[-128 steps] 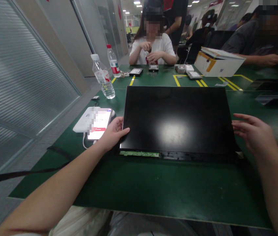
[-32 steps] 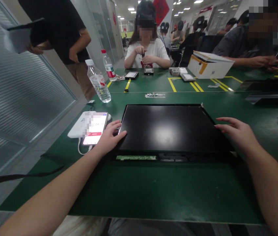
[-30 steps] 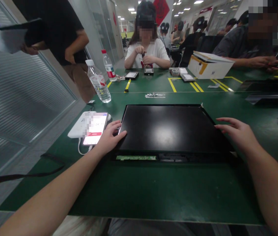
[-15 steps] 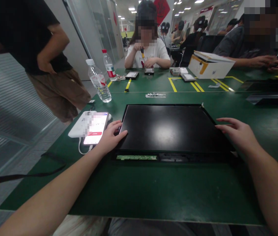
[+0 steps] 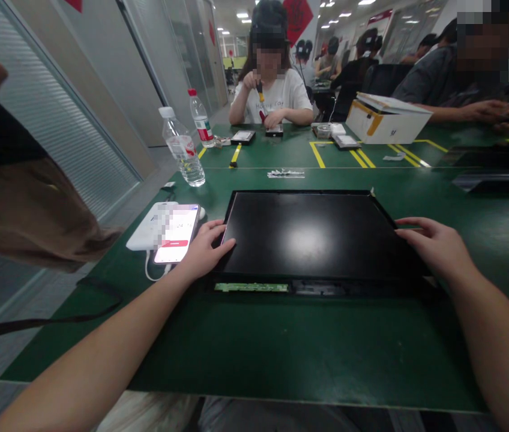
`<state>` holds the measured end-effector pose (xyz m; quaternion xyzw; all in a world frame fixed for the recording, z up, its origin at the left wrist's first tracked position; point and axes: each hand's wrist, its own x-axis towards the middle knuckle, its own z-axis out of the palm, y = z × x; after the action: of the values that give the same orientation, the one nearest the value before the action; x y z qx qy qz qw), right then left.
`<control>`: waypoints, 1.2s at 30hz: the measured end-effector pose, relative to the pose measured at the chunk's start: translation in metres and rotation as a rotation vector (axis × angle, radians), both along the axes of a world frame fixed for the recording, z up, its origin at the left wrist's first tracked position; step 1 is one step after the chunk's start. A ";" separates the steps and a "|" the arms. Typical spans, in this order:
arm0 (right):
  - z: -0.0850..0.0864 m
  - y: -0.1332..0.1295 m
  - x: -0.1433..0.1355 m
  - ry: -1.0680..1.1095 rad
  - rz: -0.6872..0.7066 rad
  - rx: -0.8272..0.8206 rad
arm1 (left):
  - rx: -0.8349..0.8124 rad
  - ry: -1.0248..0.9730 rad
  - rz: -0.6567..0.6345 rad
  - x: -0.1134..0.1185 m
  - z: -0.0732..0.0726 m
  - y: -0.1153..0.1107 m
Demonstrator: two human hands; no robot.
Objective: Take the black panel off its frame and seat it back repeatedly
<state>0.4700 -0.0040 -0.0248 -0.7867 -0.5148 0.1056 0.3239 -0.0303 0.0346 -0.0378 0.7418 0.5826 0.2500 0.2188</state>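
Note:
A black flat display panel [image 5: 304, 234] lies face up on the green table [image 5: 254, 348], with a green circuit strip [image 5: 251, 288] showing along its near edge. My left hand [image 5: 207, 249] grips the panel's left edge, thumb on the top face and fingers at the side. At the right edge, my right hand [image 5: 434, 243] holds the frame between its thumb and fingers; the fingertips are partly hidden there.
Left of the panel are a lit phone [image 5: 176, 234] with a cable and a white device [image 5: 146, 228]. Two water bottles [image 5: 183, 150] [image 5: 201, 120] stand behind. Opposite, a person [image 5: 277, 90] works near a white box [image 5: 387, 120].
The standing person at the left has moved further left. My hands and the panel have hardly shifted; the right fingers are slightly closer together at the edge.

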 end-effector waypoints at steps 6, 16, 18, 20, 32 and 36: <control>0.006 -0.001 -0.005 0.114 -0.077 -0.067 | 0.023 0.035 -0.004 0.001 -0.001 0.000; 0.008 -0.001 -0.007 0.112 -0.087 -0.082 | 0.043 0.037 -0.023 0.000 -0.004 0.000; 0.009 -0.002 -0.008 0.114 -0.093 -0.090 | 0.044 0.044 -0.025 0.000 -0.004 0.001; 0.011 -0.003 -0.010 0.114 -0.099 -0.101 | 0.045 0.052 -0.033 0.000 -0.004 0.001; 0.013 -0.003 -0.011 0.086 -0.105 -0.083 | 0.038 0.045 -0.045 -0.002 -0.002 0.001; 0.011 -0.002 -0.010 0.106 -0.114 -0.091 | -0.001 0.024 -0.034 -0.003 0.000 0.000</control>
<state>0.4597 -0.0059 -0.0135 -0.8219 -0.4460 0.1520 0.3200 -0.0333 0.0345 -0.0380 0.7543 0.5727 0.2371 0.2164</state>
